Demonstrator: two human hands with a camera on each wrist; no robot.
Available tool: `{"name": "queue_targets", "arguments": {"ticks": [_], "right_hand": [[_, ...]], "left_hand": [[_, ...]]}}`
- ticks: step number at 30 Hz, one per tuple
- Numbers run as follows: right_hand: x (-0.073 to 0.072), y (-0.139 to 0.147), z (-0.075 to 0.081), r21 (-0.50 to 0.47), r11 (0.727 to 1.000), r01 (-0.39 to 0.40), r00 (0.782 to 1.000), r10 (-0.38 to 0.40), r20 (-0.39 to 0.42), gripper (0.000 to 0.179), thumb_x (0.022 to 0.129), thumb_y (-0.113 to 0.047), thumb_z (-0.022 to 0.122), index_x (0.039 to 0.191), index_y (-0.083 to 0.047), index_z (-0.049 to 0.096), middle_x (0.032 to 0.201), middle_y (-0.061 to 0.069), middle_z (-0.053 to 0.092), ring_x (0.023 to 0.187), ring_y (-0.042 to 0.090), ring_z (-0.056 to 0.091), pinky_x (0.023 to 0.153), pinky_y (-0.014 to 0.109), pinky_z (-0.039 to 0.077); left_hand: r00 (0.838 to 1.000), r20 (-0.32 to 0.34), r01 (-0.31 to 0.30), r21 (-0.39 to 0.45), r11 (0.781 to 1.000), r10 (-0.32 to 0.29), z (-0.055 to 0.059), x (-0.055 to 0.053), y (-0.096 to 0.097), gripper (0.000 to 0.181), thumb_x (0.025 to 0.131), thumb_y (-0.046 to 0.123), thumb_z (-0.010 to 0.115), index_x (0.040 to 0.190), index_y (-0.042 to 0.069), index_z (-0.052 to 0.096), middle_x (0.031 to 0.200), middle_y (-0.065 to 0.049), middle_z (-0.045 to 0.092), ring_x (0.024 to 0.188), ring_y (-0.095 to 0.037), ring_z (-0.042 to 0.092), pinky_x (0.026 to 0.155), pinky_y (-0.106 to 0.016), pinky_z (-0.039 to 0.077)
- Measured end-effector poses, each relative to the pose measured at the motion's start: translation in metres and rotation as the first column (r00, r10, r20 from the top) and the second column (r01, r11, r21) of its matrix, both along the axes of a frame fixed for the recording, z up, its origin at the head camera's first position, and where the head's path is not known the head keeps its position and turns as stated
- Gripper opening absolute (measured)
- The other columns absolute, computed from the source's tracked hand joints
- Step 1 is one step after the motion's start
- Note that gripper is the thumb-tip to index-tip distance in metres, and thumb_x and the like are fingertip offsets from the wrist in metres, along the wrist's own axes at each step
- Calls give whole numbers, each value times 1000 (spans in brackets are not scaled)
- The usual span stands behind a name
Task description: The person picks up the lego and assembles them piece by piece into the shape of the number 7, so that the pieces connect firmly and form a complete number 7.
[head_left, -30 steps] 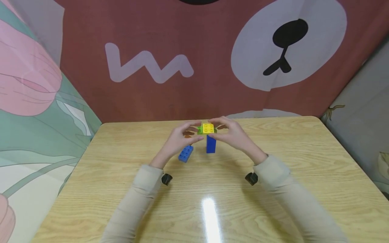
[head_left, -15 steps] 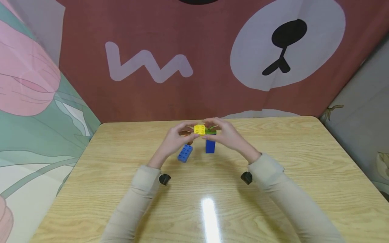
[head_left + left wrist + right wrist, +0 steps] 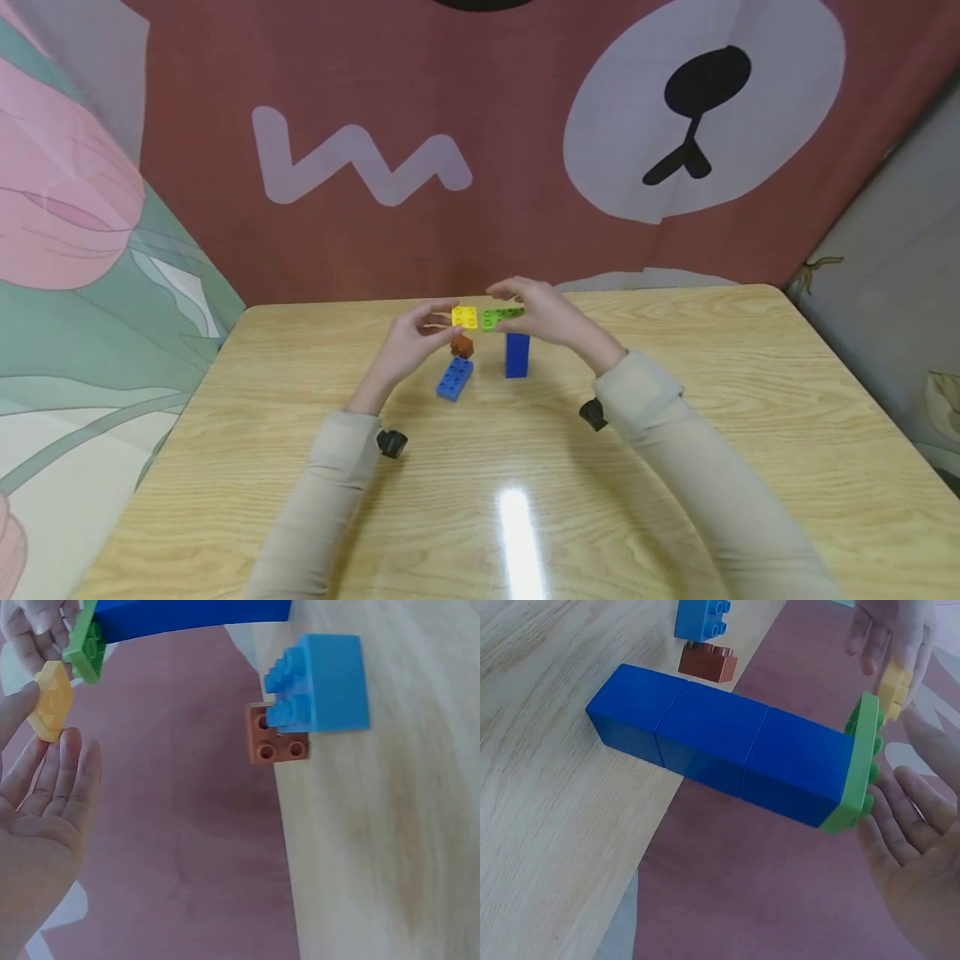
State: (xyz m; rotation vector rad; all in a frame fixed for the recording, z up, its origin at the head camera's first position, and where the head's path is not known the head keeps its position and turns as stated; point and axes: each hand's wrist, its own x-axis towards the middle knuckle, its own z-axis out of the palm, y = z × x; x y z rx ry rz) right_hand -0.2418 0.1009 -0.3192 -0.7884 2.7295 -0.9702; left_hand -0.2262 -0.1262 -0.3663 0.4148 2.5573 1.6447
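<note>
Between thumb and fingers, my left hand (image 3: 408,343) pinches a flat yellow brick (image 3: 464,317) by its edges, left of the tower. A stack of three dark blue bricks (image 3: 720,742) stands upright on the table with a flat green brick (image 3: 859,765) across its top, studs up. My right hand (image 3: 551,312) is around the green brick's right end, thumb and fingers spread apart. In the right wrist view its fingertips are right by the green studs. A light blue brick (image 3: 337,682) and a brown brick (image 3: 277,748) lie on the table below my left hand.
The wooden table (image 3: 480,467) ends just behind the tower, against a red-brown cloth (image 3: 375,242) with a bear print. Flowered cloth (image 3: 67,208) hangs at the left, and a pale cloth (image 3: 900,250) at the right.
The yellow brick has moved left with my left hand, from over the green brick to clear of it. My right hand has shifted left and its fingers have spread and lifted.
</note>
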Motion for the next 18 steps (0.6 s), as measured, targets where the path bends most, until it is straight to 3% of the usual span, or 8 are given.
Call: {"name": "queue_targets", "arguments": {"ticks": [6, 18], "right_hand": [[-5, -7, -3, 59, 998, 0, 1000, -1, 10, 57, 84, -22, 73, 134, -3, 52, 135, 15, 55, 125, 31, 51, 105, 45, 46], [-6, -12, -9, 79, 997, 9, 1000, -10, 13, 48, 86, -20, 72, 128, -2, 57, 125, 14, 58, 115, 28, 56, 101, 40, 49]], "left_hand": [[1000, 28, 12, 2, 1000, -12, -6, -2, 3, 45, 92, 23, 65, 134, 13, 54, 129, -13, 58, 116, -30, 60, 94, -41, 55], [1000, 0, 28, -12, 1000, -28, -9, -4, 8, 45, 92, 21, 64, 135, 11, 54, 131, -13, 57, 117, -31, 59, 97, -43, 53]]}}
